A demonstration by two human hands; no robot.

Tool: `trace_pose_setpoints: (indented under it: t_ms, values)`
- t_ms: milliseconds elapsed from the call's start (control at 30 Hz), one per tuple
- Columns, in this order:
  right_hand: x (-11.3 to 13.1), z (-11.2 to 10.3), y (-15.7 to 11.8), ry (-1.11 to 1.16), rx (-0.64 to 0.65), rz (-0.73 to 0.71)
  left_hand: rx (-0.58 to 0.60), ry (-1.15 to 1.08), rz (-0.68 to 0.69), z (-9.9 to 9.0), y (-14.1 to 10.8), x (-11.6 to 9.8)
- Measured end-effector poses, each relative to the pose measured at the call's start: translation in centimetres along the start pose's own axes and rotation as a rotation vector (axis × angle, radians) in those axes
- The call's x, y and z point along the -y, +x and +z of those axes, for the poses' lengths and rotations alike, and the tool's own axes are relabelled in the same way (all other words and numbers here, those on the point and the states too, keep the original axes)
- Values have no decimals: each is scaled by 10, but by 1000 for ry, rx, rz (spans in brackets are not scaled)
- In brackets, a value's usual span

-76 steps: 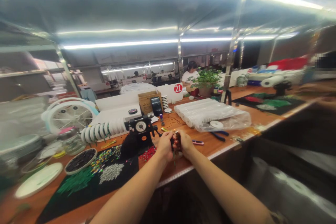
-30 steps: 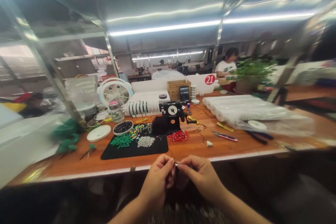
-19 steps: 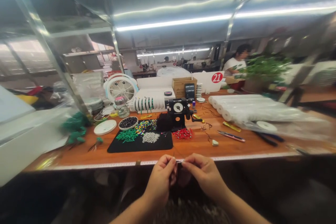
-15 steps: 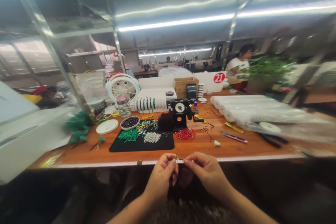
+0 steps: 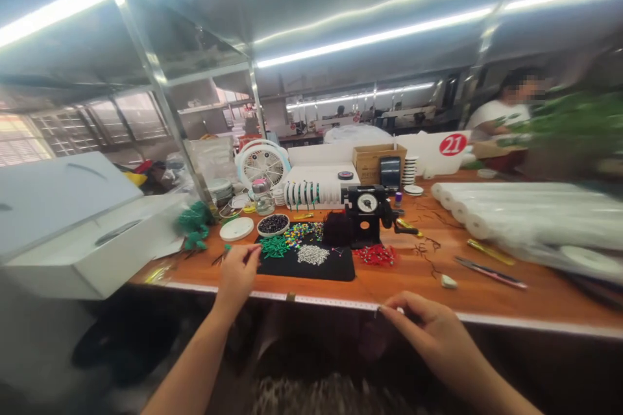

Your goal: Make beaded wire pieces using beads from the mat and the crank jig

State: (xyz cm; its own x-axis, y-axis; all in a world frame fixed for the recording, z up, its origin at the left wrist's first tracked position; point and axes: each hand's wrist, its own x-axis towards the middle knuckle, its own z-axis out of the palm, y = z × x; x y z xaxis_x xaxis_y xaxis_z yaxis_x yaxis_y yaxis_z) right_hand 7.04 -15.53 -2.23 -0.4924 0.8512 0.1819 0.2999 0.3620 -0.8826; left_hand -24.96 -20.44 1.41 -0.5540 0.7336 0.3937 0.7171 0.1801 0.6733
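My right hand (image 5: 423,324) is at the front edge of the wooden workbench (image 5: 413,288), pinching a short thin wire (image 5: 378,312) between thumb and fingertips. My left hand (image 5: 237,275) hovers over the bench near the left corner of a black mat (image 5: 306,267), with its fingers loosely together. Whether it holds anything is hidden. On the mat lie green tube beads (image 5: 275,246), silver beads (image 5: 313,255) and mixed coloured beads (image 5: 302,233). Red-headed pins (image 5: 374,255) lie just right of the mat, below a black dial-gauge device (image 5: 366,207).
A measuring tape (image 5: 331,300) runs along the bench edge. Loose dark wires (image 5: 428,249), a craft knife (image 5: 491,272) and plastic-wrapped white rolls (image 5: 516,217) lie to the right. A white box (image 5: 82,227) stands left. A co-worker (image 5: 501,110) sits beyond.
My hands, together at the bench edge before, have moved apart. The left went leftward toward the mat, the right went rightward along the edge. The view has also swung, shifting the bench to the right.
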Motion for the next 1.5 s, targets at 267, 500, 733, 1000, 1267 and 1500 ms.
trace_pose_setpoints:
  t_ms: [267, 500, 733, 1000, 1267, 1500]
  values:
    - [0, 17, 5, -118, 118, -91, -25, 353, 39, -12, 53, 46]
    - [9, 22, 6, -98, 116, -111, 11, 171, 150, 6, -4, -11]
    - [22, 30, 1, -130, 116, -195, 969, -554, -323, 38, -92, -73]
    - [24, 9, -4, -240, 162, -240, 708, -237, -8, 19, -79, -74]
    - [26, 27, -6, -456, 185, -419, 882, -340, 71, 28, -83, -91]
    - [14, 42, -4, -496, 120, -315, 729, -296, 242, 32, -93, -102]
